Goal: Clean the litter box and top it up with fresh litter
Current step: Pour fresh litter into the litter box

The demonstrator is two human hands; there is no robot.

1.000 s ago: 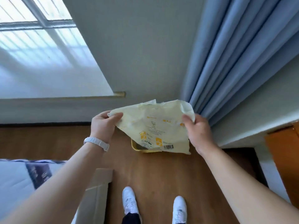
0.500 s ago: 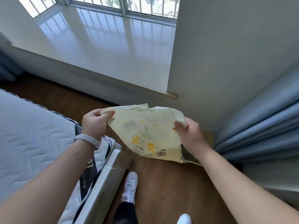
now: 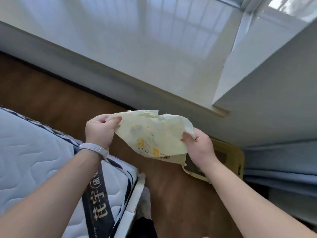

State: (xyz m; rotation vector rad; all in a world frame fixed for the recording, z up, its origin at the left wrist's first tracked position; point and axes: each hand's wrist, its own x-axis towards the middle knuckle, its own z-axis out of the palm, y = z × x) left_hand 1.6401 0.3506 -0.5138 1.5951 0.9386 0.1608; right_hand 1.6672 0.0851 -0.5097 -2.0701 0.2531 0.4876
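A flat, pale yellow litter bag (image 3: 154, 136) with orange marks and a barcode hangs in the air between my hands. My left hand (image 3: 100, 130) pinches its upper left corner, and a white band sits on that wrist. My right hand (image 3: 199, 147) grips the bag's right edge. Below and behind my right hand, the yellow litter box (image 3: 235, 157) stands on the wooden floor against the wall; my arm and the bag hide much of it.
A quilted mattress (image 3: 34, 152) with a dark label strip and its white bed frame (image 3: 135, 196) fill the lower left. A glossy white window sill (image 3: 137, 57) runs along the wall ahead. Blue curtains (image 3: 277, 162) hang at the right. Brown wooden floor (image 3: 180, 203) lies between bed and box.
My view has swung left, bringing the mattress and window sill closer while the curtain slid to the right edge. Both hands keep the same hold on the bag, which has tilted slightly.
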